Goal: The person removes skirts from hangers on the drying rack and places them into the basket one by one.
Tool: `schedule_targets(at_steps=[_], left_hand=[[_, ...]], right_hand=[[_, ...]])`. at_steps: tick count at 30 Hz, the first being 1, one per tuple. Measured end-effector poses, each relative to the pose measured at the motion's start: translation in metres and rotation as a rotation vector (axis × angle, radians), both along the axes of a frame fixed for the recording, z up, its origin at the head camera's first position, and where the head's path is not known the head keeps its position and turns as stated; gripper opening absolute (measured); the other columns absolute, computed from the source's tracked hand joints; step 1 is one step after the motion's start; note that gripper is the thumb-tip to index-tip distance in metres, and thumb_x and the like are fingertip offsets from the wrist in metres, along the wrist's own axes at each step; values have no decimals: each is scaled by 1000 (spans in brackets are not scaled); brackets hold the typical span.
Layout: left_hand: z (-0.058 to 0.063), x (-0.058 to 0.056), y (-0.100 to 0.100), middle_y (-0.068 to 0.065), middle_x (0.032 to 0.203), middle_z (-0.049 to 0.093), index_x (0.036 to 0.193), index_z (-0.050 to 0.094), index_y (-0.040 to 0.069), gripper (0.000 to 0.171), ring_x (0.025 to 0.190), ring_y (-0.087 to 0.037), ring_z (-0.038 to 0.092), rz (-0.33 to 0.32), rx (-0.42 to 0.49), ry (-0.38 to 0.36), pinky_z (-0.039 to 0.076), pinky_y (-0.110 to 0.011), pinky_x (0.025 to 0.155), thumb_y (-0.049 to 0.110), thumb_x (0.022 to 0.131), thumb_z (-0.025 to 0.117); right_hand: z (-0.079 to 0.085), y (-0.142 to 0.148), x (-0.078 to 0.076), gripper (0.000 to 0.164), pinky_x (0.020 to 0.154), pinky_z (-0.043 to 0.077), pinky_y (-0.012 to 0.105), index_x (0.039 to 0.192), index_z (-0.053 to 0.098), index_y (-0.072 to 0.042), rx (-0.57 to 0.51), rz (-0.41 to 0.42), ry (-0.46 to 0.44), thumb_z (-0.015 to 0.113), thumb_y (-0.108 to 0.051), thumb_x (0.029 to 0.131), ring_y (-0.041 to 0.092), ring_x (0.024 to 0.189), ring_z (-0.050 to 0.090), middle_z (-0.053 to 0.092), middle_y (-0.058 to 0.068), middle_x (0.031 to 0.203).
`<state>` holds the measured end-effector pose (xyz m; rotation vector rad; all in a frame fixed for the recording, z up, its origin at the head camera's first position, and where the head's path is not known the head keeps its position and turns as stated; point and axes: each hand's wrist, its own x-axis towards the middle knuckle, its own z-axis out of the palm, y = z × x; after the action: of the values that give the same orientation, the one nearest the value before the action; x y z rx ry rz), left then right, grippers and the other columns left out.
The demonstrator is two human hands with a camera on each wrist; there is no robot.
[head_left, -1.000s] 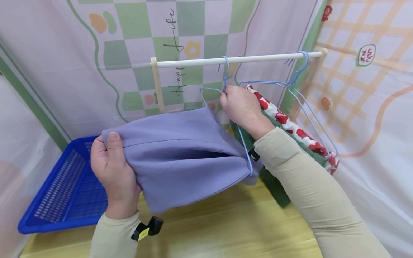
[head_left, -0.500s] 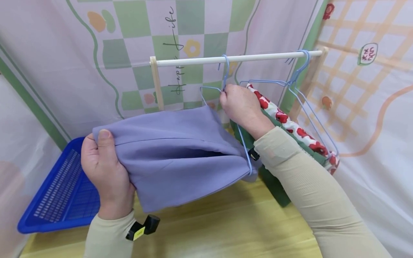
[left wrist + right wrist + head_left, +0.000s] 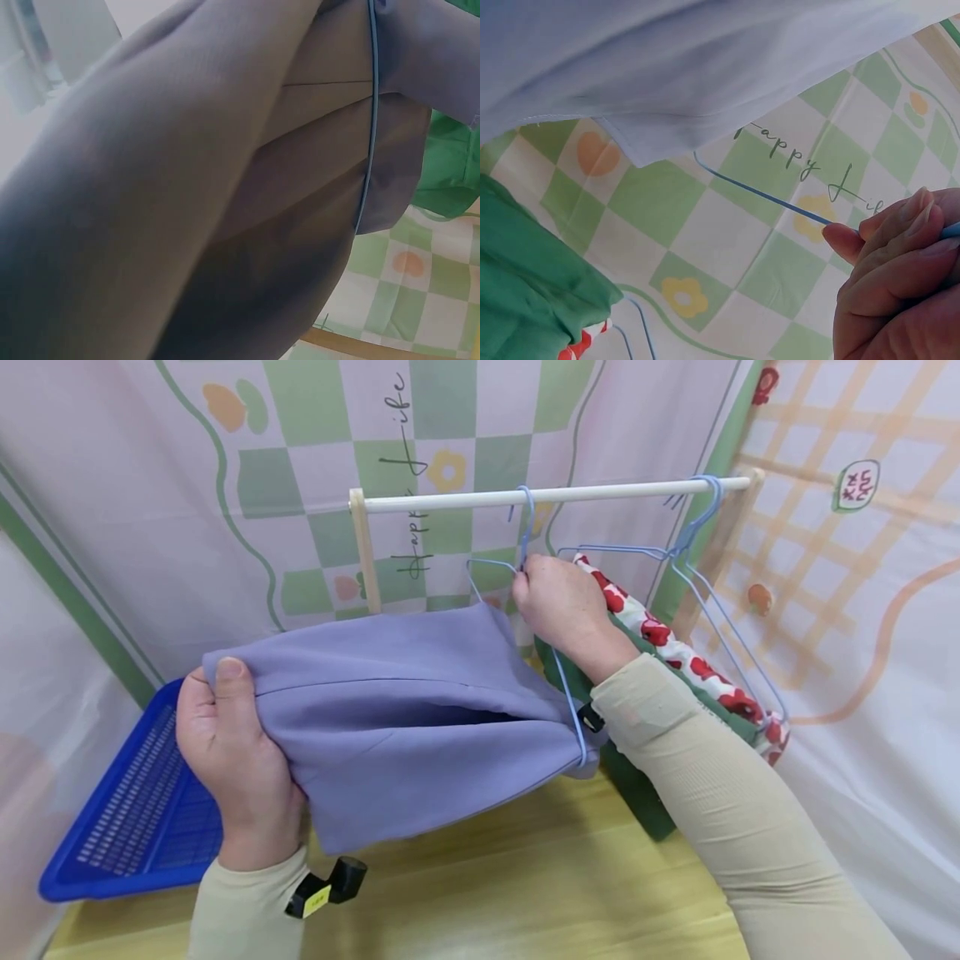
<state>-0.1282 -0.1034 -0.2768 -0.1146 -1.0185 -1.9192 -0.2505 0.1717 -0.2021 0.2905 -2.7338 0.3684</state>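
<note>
A lavender garment (image 3: 375, 735) is draped over the bottom bar of a light blue wire hanger (image 3: 567, 697), stretched out toward the left. My left hand (image 3: 236, 752) grips its left end, thumb on top and fingers underneath. With my right hand (image 3: 562, 606) I hold the hanger just below its hook, which hangs on the white rail (image 3: 450, 503). In the right wrist view, my right hand (image 3: 900, 285) has its fingers curled round the hanger wire (image 3: 765, 195). The garment (image 3: 315, 165) fills much of the left wrist view and hides my left hand there.
On the rail's right end, blue hangers (image 3: 693, 531) carry a green garment (image 3: 637, 793) and a white one with red flowers (image 3: 697, 672). A blue plastic basket (image 3: 112, 881) stands on the wooden table (image 3: 480, 893) at left. Printed curtains (image 3: 315, 410) surround the rack.
My left hand has moved to the left, drawing the end of the lavender garment with it. My right hand stays at the hanger's neck.
</note>
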Motion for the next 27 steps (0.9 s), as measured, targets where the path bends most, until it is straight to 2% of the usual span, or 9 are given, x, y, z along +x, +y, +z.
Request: schedule_targets(at_steps=[6, 11, 19, 27], left_hand=[[1, -2, -4, -11, 78, 65, 86, 61, 2, 22, 69, -19, 66, 13, -1, -4, 46, -26, 60, 15, 102, 69], [0, -4, -6, -11, 76, 65, 85, 60, -1, 22, 66, -19, 66, -5, 38, 13, 46, -26, 57, 12, 101, 68], [-5, -4, -13, -10, 79, 65, 87, 62, 4, 19, 68, -18, 65, -1, 26, -28, 46, -25, 59, 15, 102, 67], [-5, -4, -15, -10, 77, 65, 85, 61, 4, 19, 67, -19, 65, -14, 50, -25, 47, -25, 58, 13, 101, 67]], right_hand=[[0, -1, 0, 37, 70, 54, 47, 100, 67, -1, 4, -6, -3, 40, -24, 108, 35, 81, 64, 69, 16, 89], [0, -2, 0, 35, 72, 54, 50, 97, 66, -2, 0, -10, 7, 40, -23, 107, 37, 83, 65, 70, 17, 91], [1, 0, 0, 35, 73, 53, 53, 94, 65, -2, 0, -12, 9, 40, -23, 107, 39, 85, 66, 70, 18, 92], [1, 1, 0, 35, 72, 53, 53, 94, 64, -3, 0, -15, -2, 39, -24, 107, 38, 86, 66, 70, 17, 93]])
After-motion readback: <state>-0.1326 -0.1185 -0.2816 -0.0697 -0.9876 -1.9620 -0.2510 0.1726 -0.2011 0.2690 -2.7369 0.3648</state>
